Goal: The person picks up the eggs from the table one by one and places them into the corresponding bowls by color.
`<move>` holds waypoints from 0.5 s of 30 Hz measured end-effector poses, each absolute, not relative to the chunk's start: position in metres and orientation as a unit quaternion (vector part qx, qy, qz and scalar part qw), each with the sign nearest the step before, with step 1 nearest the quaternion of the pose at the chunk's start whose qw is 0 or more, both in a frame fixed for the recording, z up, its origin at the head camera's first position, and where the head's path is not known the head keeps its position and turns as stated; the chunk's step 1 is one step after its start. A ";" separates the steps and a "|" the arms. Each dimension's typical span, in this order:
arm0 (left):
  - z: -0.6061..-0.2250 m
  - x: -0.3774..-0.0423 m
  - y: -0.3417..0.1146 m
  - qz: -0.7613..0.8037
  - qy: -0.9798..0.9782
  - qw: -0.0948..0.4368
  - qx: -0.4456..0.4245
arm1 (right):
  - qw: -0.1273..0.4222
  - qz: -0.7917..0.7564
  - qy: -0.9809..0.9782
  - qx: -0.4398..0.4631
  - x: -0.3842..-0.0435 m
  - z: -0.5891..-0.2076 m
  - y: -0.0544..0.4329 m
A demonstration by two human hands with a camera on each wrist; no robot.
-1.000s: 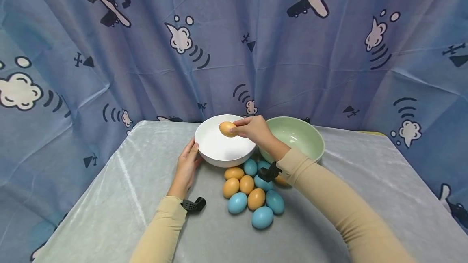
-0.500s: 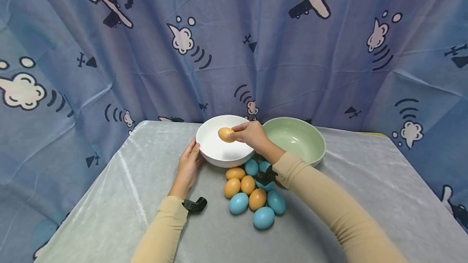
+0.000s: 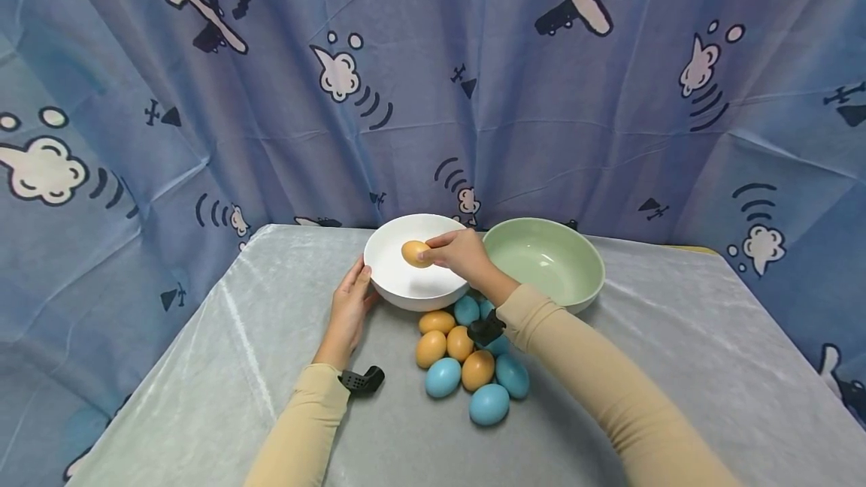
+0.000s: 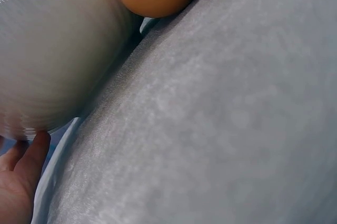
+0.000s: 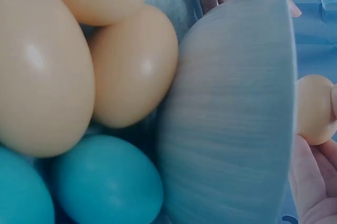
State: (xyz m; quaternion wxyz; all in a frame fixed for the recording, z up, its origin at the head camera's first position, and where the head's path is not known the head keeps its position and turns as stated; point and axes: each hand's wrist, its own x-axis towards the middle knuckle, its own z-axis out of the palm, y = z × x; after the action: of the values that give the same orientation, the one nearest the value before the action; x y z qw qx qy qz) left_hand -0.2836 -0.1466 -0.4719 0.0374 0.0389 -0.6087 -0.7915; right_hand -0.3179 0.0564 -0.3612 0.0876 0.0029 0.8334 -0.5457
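Note:
Near the back of the table stands a white bowl (image 3: 419,288). My left hand (image 3: 347,314) holds its left side, with fingertips at the rim and the thumb lower on the outer wall. In the left wrist view, fingers (image 4: 32,155) meet the bowl's curved wall. Between thumb and fingertips, my right hand (image 3: 463,252) pinches a yellow-orange egg (image 3: 415,253) over the white bowl's opening. The right wrist view catches this held egg (image 5: 314,111) just beyond the rim, partly covered by the fingers.
Several orange eggs (image 3: 431,349) and blue eggs (image 3: 489,404) lie clustered on the grey cloth in front of the bowls, some partly hidden by the right wrist. A green bowl (image 3: 561,261) stands right of the white one. A patterned blue curtain (image 3: 406,96) hangs behind the table.
My right hand, still pinching the orange egg, has shifted slightly left and lower over the white bowl. The left hand stays at the bowl's side; the camera view has drifted slightly.

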 end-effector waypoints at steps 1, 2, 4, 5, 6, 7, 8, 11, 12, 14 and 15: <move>-0.472 -0.284 -0.147 -0.792 -0.608 0.038 0.039 | 0.089 -0.546 0.833 0.004 -0.318 -0.362 0.055; -0.473 -0.284 -0.147 -0.792 -0.608 0.039 0.038 | 0.090 -0.545 0.834 0.005 -0.318 -0.364 0.054; -0.473 -0.284 -0.147 -0.795 -0.605 0.040 0.038 | 0.090 -0.542 0.835 0.006 -0.319 -0.367 0.052; -0.473 -0.284 -0.147 -0.796 -0.603 0.041 0.038 | 0.090 -0.542 0.835 0.006 -0.319 -0.368 0.051; -0.473 -0.284 -0.147 -0.796 -0.603 0.042 0.037 | 0.089 -0.542 0.836 0.007 -0.320 -0.370 0.051; -0.473 -0.284 -0.147 -0.796 -0.603 0.042 0.035 | 0.088 -0.540 0.837 0.008 -0.320 -0.371 0.050; -0.473 -0.284 -0.147 -0.797 -0.602 0.043 0.035 | 0.086 -0.538 0.838 0.011 -0.320 -0.373 0.049; -0.473 -0.284 -0.147 -0.798 -0.600 0.041 0.033 | 0.086 -0.536 0.840 0.023 -0.322 -0.375 0.049; -0.473 -0.284 -0.147 -0.798 -0.601 0.040 0.032 | 0.086 -0.534 0.841 0.025 -0.322 -0.376 0.049; -0.473 -0.284 -0.147 -0.798 -0.600 0.040 0.033 | 0.086 -0.530 0.843 0.028 -0.323 -0.377 0.049; -0.473 -0.285 -0.147 -0.798 -0.601 0.040 0.032 | 0.086 -0.528 0.845 0.029 -0.323 -0.377 0.048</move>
State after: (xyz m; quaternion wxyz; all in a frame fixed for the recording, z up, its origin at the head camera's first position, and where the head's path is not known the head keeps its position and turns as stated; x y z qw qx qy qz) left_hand -0.2845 -0.1470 -0.4734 0.0403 0.0324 -0.6009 -0.7976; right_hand -0.3227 0.0485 -0.3769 0.0861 0.0291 0.8446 -0.5276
